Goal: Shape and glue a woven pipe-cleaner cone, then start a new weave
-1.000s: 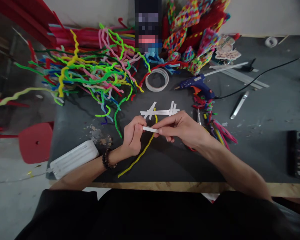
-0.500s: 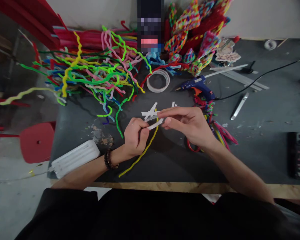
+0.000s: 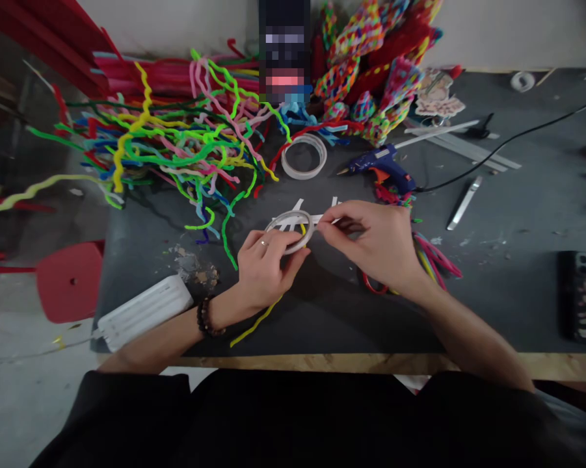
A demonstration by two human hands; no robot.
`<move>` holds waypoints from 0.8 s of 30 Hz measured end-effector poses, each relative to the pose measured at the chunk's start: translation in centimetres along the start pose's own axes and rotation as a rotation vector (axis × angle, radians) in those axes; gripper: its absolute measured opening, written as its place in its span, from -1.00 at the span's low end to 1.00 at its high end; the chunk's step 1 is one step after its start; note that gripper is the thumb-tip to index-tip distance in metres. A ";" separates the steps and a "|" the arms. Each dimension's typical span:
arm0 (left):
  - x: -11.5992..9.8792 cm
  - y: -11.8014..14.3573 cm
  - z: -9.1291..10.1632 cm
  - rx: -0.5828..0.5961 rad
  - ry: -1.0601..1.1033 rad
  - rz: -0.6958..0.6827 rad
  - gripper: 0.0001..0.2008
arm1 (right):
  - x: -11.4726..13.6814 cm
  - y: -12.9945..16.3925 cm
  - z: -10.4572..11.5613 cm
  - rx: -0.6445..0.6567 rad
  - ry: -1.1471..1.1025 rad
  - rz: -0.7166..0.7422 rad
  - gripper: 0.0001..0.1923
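My left hand [image 3: 263,266] grips a thin ring of whitish tape [image 3: 279,224], held just above the dark table [image 3: 507,273]. My right hand [image 3: 375,244] pinches something small and white at the ring's right side, apparently the tape's loose end. A yellow pipe cleaner [image 3: 253,323] runs from under my left hand toward the table's front edge. Short white strips [image 3: 298,205] lie on the table just beyond both hands.
A tangled pile of coloured pipe cleaners [image 3: 175,143] fills the back left. Behind my hands lie a second tape roll [image 3: 304,156] and a corded blue glue gun [image 3: 380,166]. A white box [image 3: 144,309] sits front left, a phone [image 3: 583,296] far right, a red stool [image 3: 71,279] off the table.
Earlier both hands held a short white strip against the yellow pipe cleaner. Now my left hand holds a tape ring, and my right hand pinches at its side.
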State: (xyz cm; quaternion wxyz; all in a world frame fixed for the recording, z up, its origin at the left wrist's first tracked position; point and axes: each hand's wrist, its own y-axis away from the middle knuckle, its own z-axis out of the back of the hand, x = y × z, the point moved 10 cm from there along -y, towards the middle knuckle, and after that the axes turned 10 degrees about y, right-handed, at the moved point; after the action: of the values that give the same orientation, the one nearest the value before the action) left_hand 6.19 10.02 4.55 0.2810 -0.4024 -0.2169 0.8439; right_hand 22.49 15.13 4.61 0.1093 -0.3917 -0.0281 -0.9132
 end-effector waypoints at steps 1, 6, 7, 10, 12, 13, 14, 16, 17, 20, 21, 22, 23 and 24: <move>0.0 -0.3 0.0 0.013 -0.022 0.000 -0.82 | -0.3 -0.3 0.3 0.015 0.022 -0.014 -0.86; 0.3 -1.2 0.3 0.032 -0.124 -0.043 -0.70 | -2.2 -1.5 2.1 0.068 0.139 -0.069 -0.83; 0.6 -1.3 0.3 0.035 -0.148 -0.048 -0.69 | -2.6 -1.6 2.6 0.053 0.157 -0.078 -0.82; 1.2 -1.6 0.2 0.032 -0.240 -0.088 -0.66 | -3.7 -1.9 3.6 0.031 0.195 -0.107 -0.81; 1.4 -1.7 0.5 0.008 -0.287 -0.109 -0.63 | -4.4 -2.1 3.7 0.039 0.220 -0.130 -0.80; 1.5 -1.7 0.7 -0.007 -0.299 -0.108 -0.62 | -4.7 -2.2 3.6 0.044 0.233 -0.141 -0.79; 1.6 -1.7 0.8 -0.019 -0.304 -0.105 -0.62 | -5.1 -2.3 3.6 0.050 0.246 -0.152 -0.79; 1.3 -1.7 0.9 -0.004 -0.309 -0.120 -0.67 | -5.7 -2.7 3.2 0.089 0.262 -0.167 -0.77; 1.0 -1.7 0.7 0.025 -0.324 -0.142 -0.71 | -6.0 -2.8 2.9 0.120 0.272 -0.172 -0.76; 0.2 -1.4 -0.2 0.127 -0.441 -0.231 -0.75 | -6.6 -3.2 2.2 0.190 0.325 -0.182 -0.78; 0.2 -1.3 -0.5 0.150 -0.486 -0.250 -0.76 | -6.7 -3.2 1.9 0.207 0.346 -0.181 -0.79; 0.3 -1.3 -0.7 0.164 -0.524 -0.259 -0.76 | -6.7 -3.2 1.8 0.214 0.371 -0.178 -0.79; 0.5 -1.3 -0.8 0.175 -0.549 -0.259 -0.76 | -6.7 -3.2 1.6 0.215 0.399 -0.171 -0.79; 0.8 -1.3 -0.9 0.181 -0.564 -0.256 -0.76 | -6.6 -3.2 1.4 0.214 0.429 -0.162 -0.78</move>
State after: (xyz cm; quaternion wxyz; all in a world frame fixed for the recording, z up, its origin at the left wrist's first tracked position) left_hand 6.94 11.62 4.38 0.3483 -0.0953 -0.2594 0.8957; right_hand 27.22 19.61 0.90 0.0800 -0.1715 -0.1323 -0.9730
